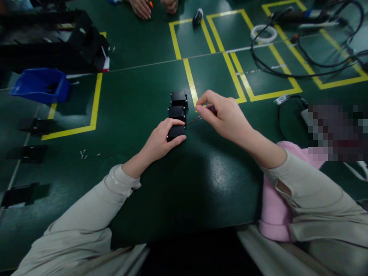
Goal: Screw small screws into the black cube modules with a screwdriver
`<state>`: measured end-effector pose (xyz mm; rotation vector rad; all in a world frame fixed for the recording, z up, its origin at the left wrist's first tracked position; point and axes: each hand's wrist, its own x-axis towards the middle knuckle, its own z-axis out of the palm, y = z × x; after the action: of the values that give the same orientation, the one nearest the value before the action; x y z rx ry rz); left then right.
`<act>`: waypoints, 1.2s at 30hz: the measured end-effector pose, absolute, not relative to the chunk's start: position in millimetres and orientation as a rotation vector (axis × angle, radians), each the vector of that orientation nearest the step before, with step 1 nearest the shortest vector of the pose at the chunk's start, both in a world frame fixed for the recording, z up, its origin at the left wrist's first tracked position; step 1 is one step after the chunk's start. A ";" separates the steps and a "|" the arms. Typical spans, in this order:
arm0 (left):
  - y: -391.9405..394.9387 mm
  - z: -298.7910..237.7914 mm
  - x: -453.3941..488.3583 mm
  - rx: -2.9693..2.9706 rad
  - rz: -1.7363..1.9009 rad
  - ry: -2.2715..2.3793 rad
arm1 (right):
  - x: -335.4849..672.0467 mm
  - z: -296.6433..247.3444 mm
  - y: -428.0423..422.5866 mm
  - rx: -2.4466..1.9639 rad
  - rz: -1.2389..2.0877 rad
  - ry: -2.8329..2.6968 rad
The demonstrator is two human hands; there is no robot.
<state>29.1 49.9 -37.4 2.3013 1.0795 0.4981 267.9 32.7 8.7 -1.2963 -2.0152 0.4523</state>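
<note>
Three small black boxes stand in a row on the green tabletop: a far one (178,98), a middle one (176,112) and a near one (176,132). Small shiny screw heads show at their corners. My left hand (159,140) is closed round the near box, thumb on its front side and index finger along its back. In my right hand (225,115) is a thin screwdriver (194,121), pinched by its dark handle. Its shaft slants down to the left, and the tip is at the near box's right end; whether it sits in a screw cannot be made out.
Several loose screws (83,154) lie to the left. Beyond them are a blue bin (41,85) and a black rack (43,50). Black cables (276,71) and a white ring (263,33) lie at back right. Another person's hands (141,7) show at the far edge.
</note>
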 end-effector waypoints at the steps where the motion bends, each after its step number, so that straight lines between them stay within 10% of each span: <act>1: 50.0 -37.6 28.9 2.301 0.498 1.078 | 268.0 9.0 32.6 -1.298 0.449 -2.017; 36: 49.4 -38.5 28.1 2.313 0.525 1.046 | 268.1 6.9 33.6 -1.284 0.432 -1.973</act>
<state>28.1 49.4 -38.5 2.3131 1.0460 0.5251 268.1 33.6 6.9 -1.2843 -1.9729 0.4318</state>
